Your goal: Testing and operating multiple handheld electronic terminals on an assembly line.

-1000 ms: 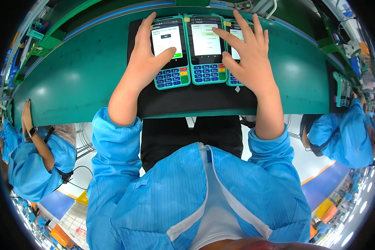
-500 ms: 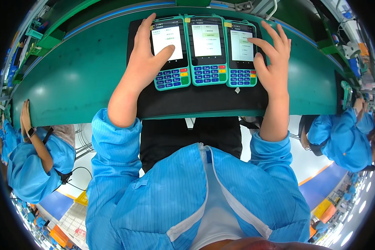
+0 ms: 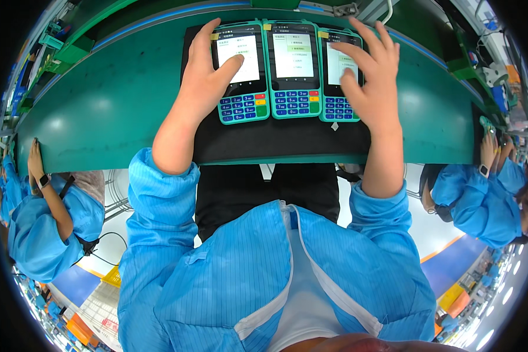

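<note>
Three green-framed payment terminals lie side by side on a black mat point(image 3: 276, 144), screens lit with menu lists. Over the left edge of the left terminal point(image 3: 243, 108) is my left hand point(image 3: 204, 79), fingers apart, its thumb at the screen. The middle terminal point(image 3: 295, 104) lies between my hands, with neither on it. My right hand point(image 3: 374, 82) is spread over the right terminal point(image 3: 332, 108), covering part of its screen and keypad. Its index finger reaches over the upper screen and its thumb hovers lower down. Whether those fingertips touch the glass I cannot tell.
The mat rests on a green workbench point(image 3: 111, 111) with a raised rail along its far side. One co-worker in blue point(image 3: 41, 217) sits at the left, hands at the bench edge. Another co-worker point(image 3: 487, 196) is at the right, by a green device point(image 3: 487, 132).
My right hand has shifted left, further over the right terminal's screen. My left thumb has moved slightly up, and a highlighted line now shows on the left screen.
</note>
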